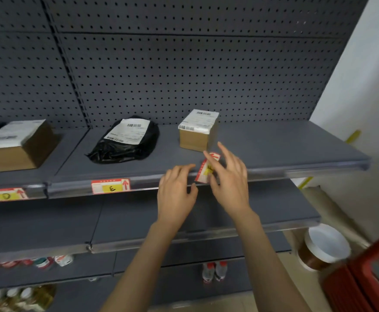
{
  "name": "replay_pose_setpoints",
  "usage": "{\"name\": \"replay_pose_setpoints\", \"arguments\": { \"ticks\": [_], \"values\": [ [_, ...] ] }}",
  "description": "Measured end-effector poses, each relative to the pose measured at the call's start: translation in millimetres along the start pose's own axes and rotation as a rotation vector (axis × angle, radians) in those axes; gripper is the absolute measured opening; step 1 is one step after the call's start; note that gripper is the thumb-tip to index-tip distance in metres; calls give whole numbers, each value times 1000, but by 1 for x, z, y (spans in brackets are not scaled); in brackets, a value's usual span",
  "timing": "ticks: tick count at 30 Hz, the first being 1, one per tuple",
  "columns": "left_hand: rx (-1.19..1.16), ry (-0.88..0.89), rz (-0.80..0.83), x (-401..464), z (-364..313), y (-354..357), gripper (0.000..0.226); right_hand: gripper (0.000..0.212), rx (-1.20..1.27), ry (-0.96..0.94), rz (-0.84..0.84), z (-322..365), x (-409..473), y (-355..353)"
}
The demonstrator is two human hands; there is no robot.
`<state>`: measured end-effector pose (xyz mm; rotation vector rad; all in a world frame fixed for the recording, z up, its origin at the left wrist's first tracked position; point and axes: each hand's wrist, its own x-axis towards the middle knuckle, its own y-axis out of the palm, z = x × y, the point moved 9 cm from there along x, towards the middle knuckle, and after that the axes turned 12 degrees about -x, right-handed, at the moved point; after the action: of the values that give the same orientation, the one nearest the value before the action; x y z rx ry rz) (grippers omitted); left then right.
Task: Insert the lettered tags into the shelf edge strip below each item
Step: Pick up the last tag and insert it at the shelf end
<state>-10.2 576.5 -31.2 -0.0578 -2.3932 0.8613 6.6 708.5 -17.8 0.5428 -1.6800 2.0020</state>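
My right hand point(230, 179) pinches a red-and-white tag with a yellow label point(206, 168), held tilted against the clear shelf edge strip point(152, 179) just below the small cardboard box point(197, 132). My left hand point(176, 190) rests beside it at the strip, fingers spread and touching the shelf lip. A tag marked E point(110, 186) sits in the strip under the black plastic parcel point(127, 139). Another tag marked D point(5, 194) sits under the larger cardboard box point(18, 146) at the left.
Grey pegboard backs the shelves. A bare lower shelf point(139, 221) lies beneath my hands. Bottles point(214, 270) stand on lower shelves. A brown tub with a white lid point(323, 246) and a red crate point(368, 278) sit at the lower right beside a white wall.
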Motion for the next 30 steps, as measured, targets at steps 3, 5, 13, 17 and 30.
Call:
{"name": "replay_pose_setpoints", "arguments": {
  "ticks": [3,5,13,17,30],
  "values": [
    [-8,-52,-26,0,-7,17,46,56,4,-27,39,-20,2,4],
    [-9,-85,-58,-4,-10,25,45,46,50,4,6,-37,2,2],
    [5,-211,-167,-22,-6,32,45,8,343,98,-54,-71,-3,-2],
    [56,-211,-170,-25,-8,27,46,8,386,110,13,-64,0,7],
    [4,-113,-142,-11,7,13,34,10,396,184,1,-43,0,24]
  ]
}}
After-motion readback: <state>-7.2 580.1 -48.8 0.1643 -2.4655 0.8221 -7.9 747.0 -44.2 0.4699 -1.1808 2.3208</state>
